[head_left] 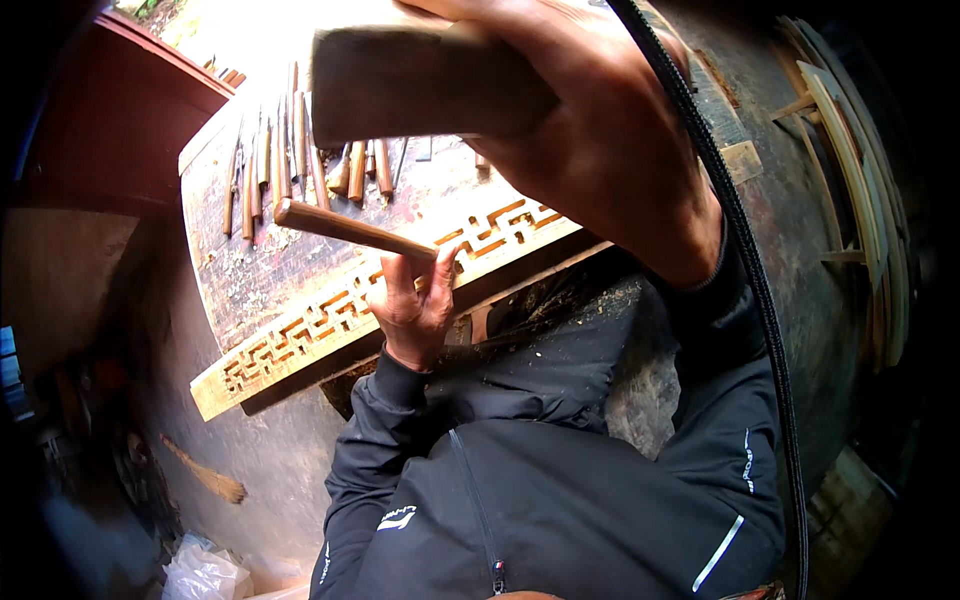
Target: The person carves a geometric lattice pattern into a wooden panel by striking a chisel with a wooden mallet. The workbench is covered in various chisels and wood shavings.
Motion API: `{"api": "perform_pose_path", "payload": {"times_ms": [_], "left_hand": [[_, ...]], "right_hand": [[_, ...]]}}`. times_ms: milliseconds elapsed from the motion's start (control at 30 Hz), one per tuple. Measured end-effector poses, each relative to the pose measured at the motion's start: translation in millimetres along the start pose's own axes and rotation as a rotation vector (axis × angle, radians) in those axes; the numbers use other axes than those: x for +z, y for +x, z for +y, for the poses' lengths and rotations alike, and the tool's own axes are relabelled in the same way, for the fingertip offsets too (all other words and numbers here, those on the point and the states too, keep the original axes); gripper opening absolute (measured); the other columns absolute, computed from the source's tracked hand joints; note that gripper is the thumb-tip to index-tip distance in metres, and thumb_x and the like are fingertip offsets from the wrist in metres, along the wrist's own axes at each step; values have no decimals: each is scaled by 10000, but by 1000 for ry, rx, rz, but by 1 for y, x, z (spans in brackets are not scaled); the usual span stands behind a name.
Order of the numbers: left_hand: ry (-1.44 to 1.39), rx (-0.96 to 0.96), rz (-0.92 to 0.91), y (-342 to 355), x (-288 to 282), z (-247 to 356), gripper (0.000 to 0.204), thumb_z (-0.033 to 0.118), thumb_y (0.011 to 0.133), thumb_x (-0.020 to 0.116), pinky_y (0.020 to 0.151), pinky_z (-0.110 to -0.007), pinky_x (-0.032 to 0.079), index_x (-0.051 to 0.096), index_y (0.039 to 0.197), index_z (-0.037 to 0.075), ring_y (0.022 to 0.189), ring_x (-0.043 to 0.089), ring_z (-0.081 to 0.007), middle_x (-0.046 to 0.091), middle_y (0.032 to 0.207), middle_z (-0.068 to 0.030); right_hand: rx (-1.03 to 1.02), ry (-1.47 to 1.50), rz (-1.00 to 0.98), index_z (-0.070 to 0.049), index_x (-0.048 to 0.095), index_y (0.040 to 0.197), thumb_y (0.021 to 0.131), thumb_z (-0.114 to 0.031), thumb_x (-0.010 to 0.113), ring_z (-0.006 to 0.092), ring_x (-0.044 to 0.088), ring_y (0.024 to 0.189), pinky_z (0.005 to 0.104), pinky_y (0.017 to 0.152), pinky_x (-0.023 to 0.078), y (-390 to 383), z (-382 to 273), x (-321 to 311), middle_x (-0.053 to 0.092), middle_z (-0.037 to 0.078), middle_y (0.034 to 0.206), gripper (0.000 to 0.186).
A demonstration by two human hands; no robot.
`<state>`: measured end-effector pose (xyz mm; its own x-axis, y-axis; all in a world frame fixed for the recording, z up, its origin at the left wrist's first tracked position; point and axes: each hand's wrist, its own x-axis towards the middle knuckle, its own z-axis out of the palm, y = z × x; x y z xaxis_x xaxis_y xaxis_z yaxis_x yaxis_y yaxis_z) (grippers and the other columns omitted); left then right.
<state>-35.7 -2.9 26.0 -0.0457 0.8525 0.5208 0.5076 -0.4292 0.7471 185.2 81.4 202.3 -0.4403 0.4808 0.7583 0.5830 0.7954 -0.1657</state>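
Observation:
My left hand (413, 310) is closed on a wooden-handled tool (350, 224), held slanting over a pale wooden board (288, 352) carved with an angular openwork pattern. The tool's lower end is hidden behind my fingers, at the board. Raised high and close to the camera, my right hand (590, 140) grips a dark rectangular wooden block (415, 85); whatever handle it has is hidden. Several tools with slim wooden handles (270, 170) lie in a row on the worn workbench (226, 285) beyond the board.
A dark red panel (110, 120) stands at the upper left. Thin boards (840, 180) lean at the right. A straw broom (215, 480) and white plastic bags (205, 570) lie on the concrete floor at the lower left. A black cord (750, 260) runs down the right side of the view.

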Motion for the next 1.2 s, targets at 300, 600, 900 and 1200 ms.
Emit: {"api": "perform_pose_path", "payload": {"times_ms": [300, 600, 900, 1200], "left_hand": [[161, 179, 56, -9, 10, -15, 266, 122, 937, 887, 560, -351, 540, 683, 1095, 54, 600, 701, -254, 699, 793, -97], [184, 167, -19, -3, 4, -13, 262, 140, 943, 868, 558, -376, 517, 689, 1119, 65, 589, 680, -256, 684, 759, -100], [-509, -304, 185, -14, -6, -17, 265, -49, 1034, 723, 813, -321, 668, 566, 1239, 10, 878, 759, -175, 753, 1063, -102], [-391, -234, 72, -15, -2, -19, 278, -6, 1047, 728, 815, -299, 651, 547, 1257, 6, 877, 764, -159, 755, 1079, -108]], "right_hand": [[-149, -144, -3, -117, 709, 1438, 751, 26, 873, 295, 778, 1082, 392, 915, 624, 21, 7, 2, 783, 152, 1227, 720], [-232, -257, -63, -124, 718, 1423, 710, 54, 857, 314, 775, 1037, 404, 868, 626, 24, 6, 10, 783, 146, 1187, 748], [-95, -42, 21, -126, 730, 1389, 696, 38, 863, 311, 775, 1004, 399, 825, 625, 11, -9, 4, 781, 141, 1154, 725], [-53, -26, 37, -124, 733, 1347, 700, 16, 866, 300, 776, 980, 395, 804, 621, 0, -14, 6, 775, 134, 1113, 675]]}}
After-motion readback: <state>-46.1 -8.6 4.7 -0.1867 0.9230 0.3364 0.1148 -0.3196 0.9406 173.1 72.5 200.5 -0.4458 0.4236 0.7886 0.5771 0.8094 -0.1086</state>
